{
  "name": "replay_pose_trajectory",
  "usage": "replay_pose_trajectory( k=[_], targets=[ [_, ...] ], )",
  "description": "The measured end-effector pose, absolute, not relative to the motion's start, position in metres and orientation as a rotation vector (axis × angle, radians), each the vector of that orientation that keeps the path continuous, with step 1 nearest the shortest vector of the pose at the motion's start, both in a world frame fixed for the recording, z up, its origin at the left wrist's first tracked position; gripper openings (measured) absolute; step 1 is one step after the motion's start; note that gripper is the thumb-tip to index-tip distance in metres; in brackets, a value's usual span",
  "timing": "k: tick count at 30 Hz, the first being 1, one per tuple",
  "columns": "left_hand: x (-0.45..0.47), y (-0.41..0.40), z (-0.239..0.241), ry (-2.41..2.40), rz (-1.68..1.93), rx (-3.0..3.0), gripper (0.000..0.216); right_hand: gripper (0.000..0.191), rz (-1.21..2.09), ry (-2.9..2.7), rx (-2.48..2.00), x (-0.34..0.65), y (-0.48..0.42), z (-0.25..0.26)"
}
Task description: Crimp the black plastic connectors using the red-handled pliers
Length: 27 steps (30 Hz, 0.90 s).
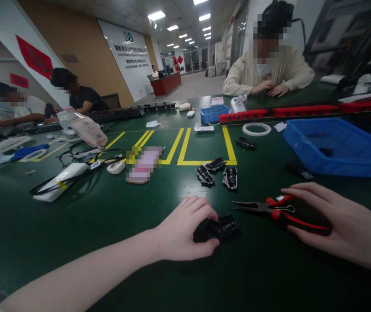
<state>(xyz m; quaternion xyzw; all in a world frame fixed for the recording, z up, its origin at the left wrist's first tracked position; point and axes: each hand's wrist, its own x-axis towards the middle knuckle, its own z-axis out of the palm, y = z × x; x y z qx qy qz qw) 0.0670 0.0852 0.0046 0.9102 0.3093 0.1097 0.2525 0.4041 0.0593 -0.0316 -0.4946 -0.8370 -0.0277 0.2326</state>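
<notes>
My left hand (185,232) is closed around a small black plastic part (219,227) that rests on the dark green table (107,216). My right hand (341,223) wraps around the handles of red-and-black long-nose pliers (270,209), which lie on the table with their jaws pointing left toward the part. Three similar black parts (218,173) lie a little farther out, near a yellow taped outline (205,147).
A large blue bin (338,147) sits at the right, a small blue bin (213,113) and a white tape ring (256,129) farther back. White devices with cables (64,177) and a tape roll (116,167) lie at left. People sit opposite and at the left.
</notes>
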Motion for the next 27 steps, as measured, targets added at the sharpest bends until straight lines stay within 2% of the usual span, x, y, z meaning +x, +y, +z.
replay_pose_trajectory(
  k=[4, 9, 13, 16, 23, 27],
  targets=[
    [0.065, 0.086, 0.006, 0.831, 0.296, 2.467, 0.030, 0.055, -0.170, -2.292, -1.350, 0.411, 0.060, -0.031],
    [0.064, 0.086, 0.006, 0.819, 0.279, 2.491, 0.032, 0.044, -0.270, -2.367, -1.211, 0.405, 0.066, -0.020],
    [0.064, 0.086, 0.004, 0.852, 0.321, 2.464, 0.032, 0.058, -0.325, -2.436, -0.984, 0.393, 0.077, -0.018],
    [0.063, 0.088, 0.003, 0.842, 0.342, 2.395, 0.029, 0.065, -0.256, -2.429, -1.046, 0.390, 0.081, -0.022],
    [0.061, 0.093, -0.001, 0.842, 0.339, 2.201, 0.037, 0.051, -0.105, -2.292, -1.299, 0.394, 0.078, -0.025],
    [0.061, 0.091, 0.000, 0.860, 0.344, 2.231, 0.050, 0.049, -0.160, -2.277, -1.315, 0.392, 0.073, -0.022]
  ],
)
